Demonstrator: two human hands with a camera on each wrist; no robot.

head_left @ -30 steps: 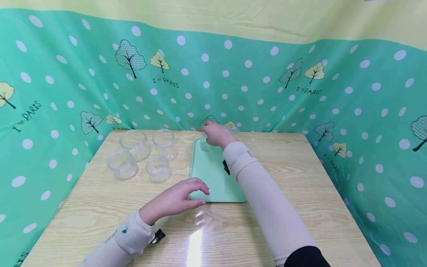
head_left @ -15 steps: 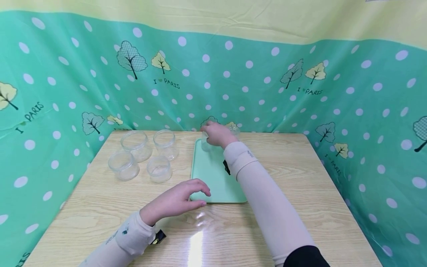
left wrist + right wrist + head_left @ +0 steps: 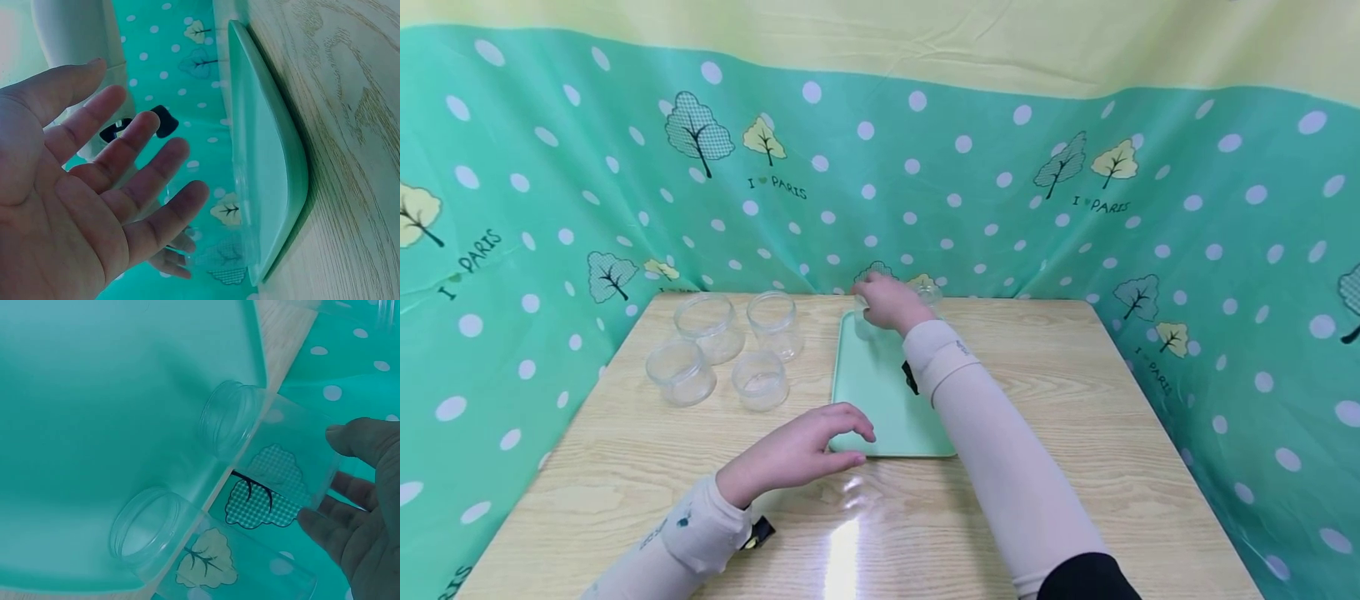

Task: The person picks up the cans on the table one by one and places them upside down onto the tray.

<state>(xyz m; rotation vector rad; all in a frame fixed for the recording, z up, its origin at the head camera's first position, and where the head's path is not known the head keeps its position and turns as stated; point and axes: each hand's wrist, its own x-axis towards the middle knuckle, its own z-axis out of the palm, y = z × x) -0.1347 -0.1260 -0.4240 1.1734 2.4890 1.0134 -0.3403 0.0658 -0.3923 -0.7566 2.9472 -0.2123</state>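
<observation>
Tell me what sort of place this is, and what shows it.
Probably a small tabletop recording booth: printed cloth hangs round the back and sides of a wooden table, with clear jars and a tray set out.

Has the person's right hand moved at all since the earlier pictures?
No. Judged against the green tray in the head view, the right hand stays at its far edge; both drift slightly rightward together, likely from the camera moving.
</observation>
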